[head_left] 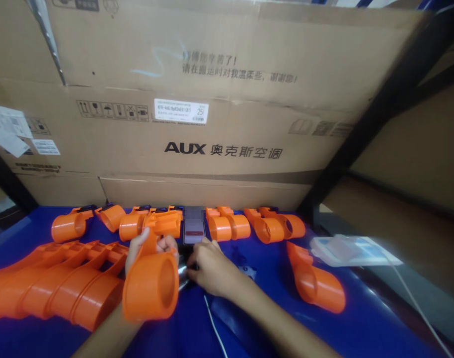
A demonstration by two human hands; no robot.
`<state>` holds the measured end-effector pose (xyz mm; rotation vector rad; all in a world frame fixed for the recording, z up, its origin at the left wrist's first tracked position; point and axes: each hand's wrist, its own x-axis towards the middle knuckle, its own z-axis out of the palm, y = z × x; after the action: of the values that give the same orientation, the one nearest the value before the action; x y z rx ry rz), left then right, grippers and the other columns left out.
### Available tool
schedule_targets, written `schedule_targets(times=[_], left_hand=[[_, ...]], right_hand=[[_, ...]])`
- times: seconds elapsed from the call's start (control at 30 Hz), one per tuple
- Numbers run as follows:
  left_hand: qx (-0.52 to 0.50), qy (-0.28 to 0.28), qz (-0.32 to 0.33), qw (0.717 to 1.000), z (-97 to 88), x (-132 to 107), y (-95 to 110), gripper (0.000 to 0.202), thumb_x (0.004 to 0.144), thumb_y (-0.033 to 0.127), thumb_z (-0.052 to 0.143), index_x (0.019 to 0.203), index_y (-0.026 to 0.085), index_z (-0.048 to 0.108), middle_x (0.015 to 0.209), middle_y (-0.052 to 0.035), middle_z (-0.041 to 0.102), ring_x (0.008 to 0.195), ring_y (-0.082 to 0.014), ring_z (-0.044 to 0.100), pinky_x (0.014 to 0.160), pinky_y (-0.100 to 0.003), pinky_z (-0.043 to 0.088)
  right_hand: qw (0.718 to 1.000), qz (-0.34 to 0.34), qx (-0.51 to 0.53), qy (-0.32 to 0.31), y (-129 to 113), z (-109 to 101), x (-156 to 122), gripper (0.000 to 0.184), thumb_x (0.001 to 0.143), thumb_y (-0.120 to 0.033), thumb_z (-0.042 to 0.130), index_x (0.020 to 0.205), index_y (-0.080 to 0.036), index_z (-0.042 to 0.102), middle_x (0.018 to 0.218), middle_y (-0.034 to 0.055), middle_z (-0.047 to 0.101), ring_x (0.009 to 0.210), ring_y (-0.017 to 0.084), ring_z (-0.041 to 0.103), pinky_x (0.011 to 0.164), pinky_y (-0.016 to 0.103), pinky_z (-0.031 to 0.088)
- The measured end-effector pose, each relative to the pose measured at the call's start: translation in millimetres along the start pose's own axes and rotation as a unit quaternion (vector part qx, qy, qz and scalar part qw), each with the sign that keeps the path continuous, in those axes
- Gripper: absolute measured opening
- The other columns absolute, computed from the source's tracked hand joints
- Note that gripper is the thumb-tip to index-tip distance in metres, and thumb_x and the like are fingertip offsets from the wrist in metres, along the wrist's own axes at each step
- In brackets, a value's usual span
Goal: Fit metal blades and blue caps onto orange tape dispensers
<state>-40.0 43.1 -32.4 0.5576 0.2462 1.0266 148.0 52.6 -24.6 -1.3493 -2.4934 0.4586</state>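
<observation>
My left hand (136,248) is wrapped round the upper arm of an orange plastic ring-shaped holder (150,288), whose wide ring hangs toward me. Close beside it, my right hand (209,263) is closed, with the fingertips pinched near a shiny dark piece (184,276). Whether the fingers grip that piece is hidden. Just beyond the right hand stands a phone (194,226) with a lit screen. Behind the held holder, another orange part (163,222) partly shows.
Nested orange holders (63,288) line the left of the blue table (189,333). More orange holders (269,229) stand along the back, and one (320,288) lies at the right near a clear plastic package (349,250). A large cardboard box (227,124) walls the back. A white cable (214,323) runs toward me.
</observation>
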Motion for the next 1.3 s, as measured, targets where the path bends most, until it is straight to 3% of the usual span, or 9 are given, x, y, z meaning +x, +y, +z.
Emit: schedule_targets(times=[0.27, 0.6, 0.9, 1.0, 1.2, 1.3], left_hand=[[-0.008, 0.035, -0.008, 0.999, -1.2, -1, 0, 0.054, 0.082, 0.070, 0.058, 0.073, 0.017, 0.065, 0.063, -0.0064, 0.065, 0.048, -0.0157, 0.057, 0.046, -0.025, 0.046], [-0.016, 0.055, -0.006, 0.998, 1.1, 0, 0, 0.051, 0.078, 0.066, 0.065, 0.072, 0.015, 0.066, 0.063, -0.0051, 0.064, 0.050, -0.0148, 0.059, 0.048, -0.024, 0.049], [-0.018, 0.030, -0.007, 0.999, 6.1, 2, -2, 0.056, 0.082, 0.070, 0.059, 0.073, 0.015, 0.068, 0.058, -0.0053, 0.063, 0.044, -0.0156, 0.057, 0.044, -0.025, 0.047], [-0.024, 0.033, 0.003, 0.999, 4.2, 2, 0, 0.054, 0.082, 0.068, 0.061, 0.073, 0.015, 0.068, 0.059, -0.0053, 0.063, 0.045, -0.0147, 0.057, 0.045, -0.024, 0.047], [-0.005, 0.037, -0.005, 0.999, 0.0, -1, 0, 0.054, 0.080, 0.069, 0.059, 0.074, 0.017, 0.066, 0.063, -0.0066, 0.065, 0.048, -0.0156, 0.058, 0.046, -0.025, 0.047], [-0.002, 0.036, 0.000, 0.999, -1.1, -1, 0, 0.055, 0.081, 0.071, 0.057, 0.075, 0.017, 0.066, 0.062, -0.0064, 0.064, 0.047, -0.0158, 0.057, 0.046, -0.026, 0.047]], right_hand=[[1.000, 0.014, 0.024, 0.006, -1, -1, 1, 0.010, 0.081, -0.015, 0.070, 0.081, -0.022, 0.078, 0.086, 0.0036, 0.074, 0.093, 0.021, 0.062, 0.082, 0.030, 0.038], [1.000, 0.017, 0.024, -0.009, 1, 1, 3, 0.006, 0.082, -0.024, 0.076, 0.080, -0.023, 0.081, 0.089, 0.0062, 0.076, 0.102, 0.026, 0.060, 0.083, 0.032, 0.036], [0.999, 0.003, 0.041, -0.003, -1, 5, 2, 0.009, 0.084, -0.017, 0.072, 0.083, -0.022, 0.079, 0.088, 0.0043, 0.073, 0.099, 0.024, 0.058, 0.084, 0.033, 0.035], [0.999, -0.020, 0.047, -0.005, 0, -3, 2, 0.010, 0.085, -0.019, 0.072, 0.089, -0.024, 0.079, 0.094, 0.0045, 0.068, 0.101, 0.024, 0.054, 0.087, 0.034, 0.035], [0.988, -0.147, 0.031, -0.046, 4, -16, 6, 0.023, 0.088, -0.014, 0.067, 0.102, -0.028, 0.078, 0.107, 0.0050, 0.056, 0.107, 0.025, 0.046, 0.096, 0.038, 0.034], [0.986, -0.158, 0.014, -0.055, 5, -14, 7, 0.024, 0.087, -0.012, 0.067, 0.104, -0.027, 0.077, 0.107, 0.0054, 0.054, 0.106, 0.025, 0.044, 0.096, 0.039, 0.033]])
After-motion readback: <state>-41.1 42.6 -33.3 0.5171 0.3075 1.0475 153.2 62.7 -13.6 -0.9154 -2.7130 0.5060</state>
